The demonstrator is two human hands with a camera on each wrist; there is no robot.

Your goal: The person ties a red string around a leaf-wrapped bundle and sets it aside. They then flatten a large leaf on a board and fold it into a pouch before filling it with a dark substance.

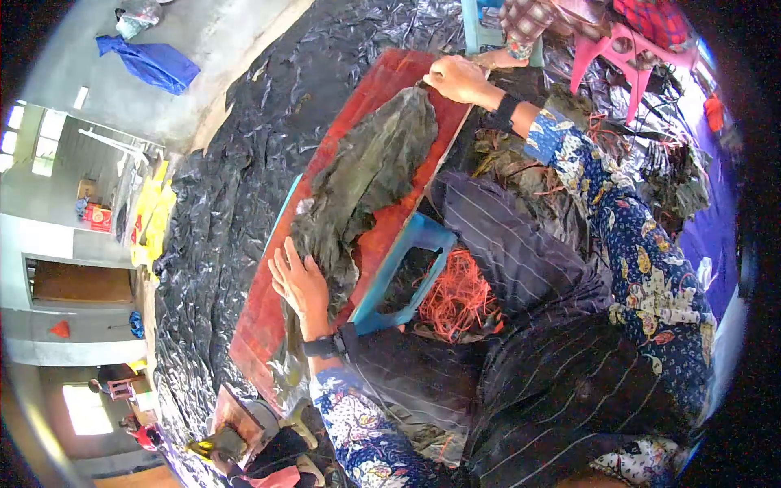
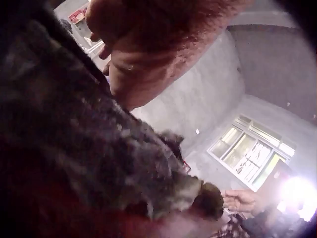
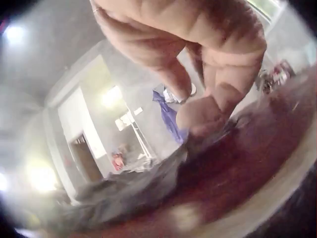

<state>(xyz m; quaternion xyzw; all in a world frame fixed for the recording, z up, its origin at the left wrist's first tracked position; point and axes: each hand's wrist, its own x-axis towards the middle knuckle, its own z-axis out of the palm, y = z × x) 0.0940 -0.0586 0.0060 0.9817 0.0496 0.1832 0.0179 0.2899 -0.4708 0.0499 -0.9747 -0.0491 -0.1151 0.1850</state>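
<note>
A dark crinkled leaf [image 1: 374, 146] lies lengthwise along the red tabletop [image 1: 394, 69], stretched between two hands. The right hand [image 1: 457, 80] has its grip closed, fingers curled and thumb pinching the leaf's narrow tip. The left hand [image 1: 303, 285] is at the other end, its grip wide open, fingers spread, holding nothing. Reddish strands [image 1: 457, 297] lie near a blue plastic frame [image 1: 443, 237] beside the tabletop
</note>
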